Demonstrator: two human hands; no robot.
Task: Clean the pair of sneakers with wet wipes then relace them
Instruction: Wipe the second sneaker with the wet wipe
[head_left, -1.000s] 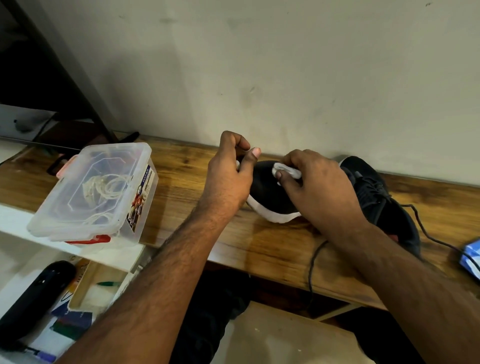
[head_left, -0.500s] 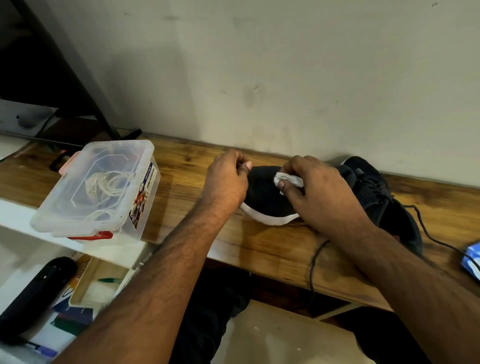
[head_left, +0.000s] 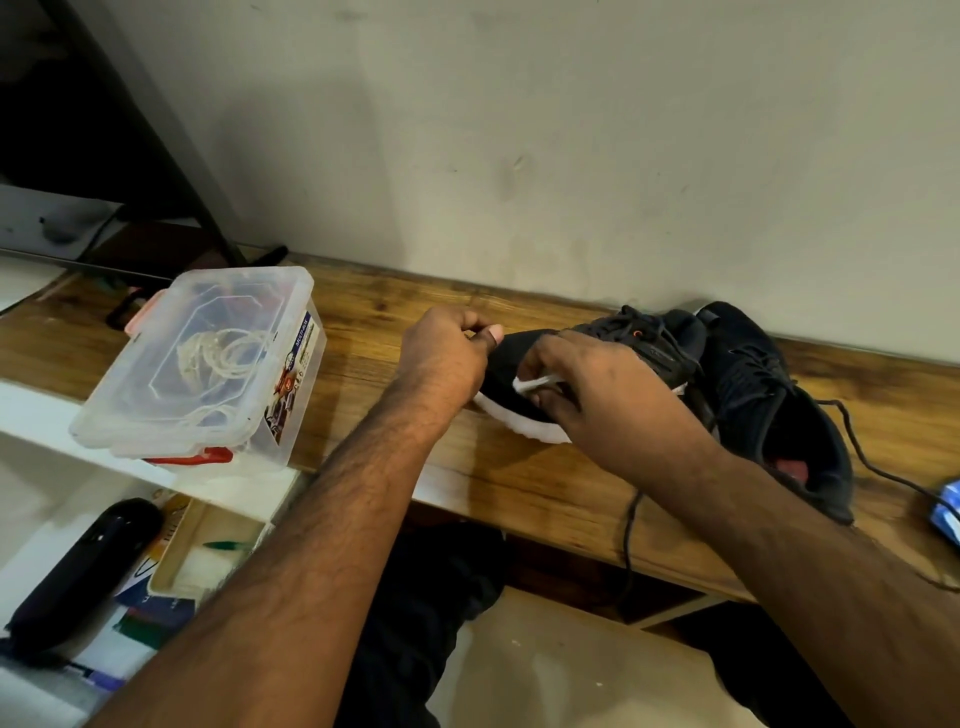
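Note:
Two black sneakers lie on a wooden shelf (head_left: 519, 483) against the wall. The nearer sneaker (head_left: 511, 353) has a white sole and points its toe to the left. My left hand (head_left: 447, 358) grips that toe with curled fingers, thumb on top. My right hand (head_left: 597, 395) pinches a small folded white wet wipe (head_left: 532, 384) against the toe's side, just above the sole. The second sneaker (head_left: 769, 405) lies behind and to the right, opening toward me, its laces still in. My right wrist hides the middle of the nearer sneaker.
A clear plastic box (head_left: 208, 364) with white cord inside stands on the shelf to the left. A black cord (head_left: 631, 525) hangs over the shelf's front edge, and another runs to the right. A blue pack (head_left: 945, 512) shows at the right edge. A white desk with clutter lies lower left.
My left hand came down from above the toe and now grips it. My right hand slid the wipe from the top of the toe down toward the sole.

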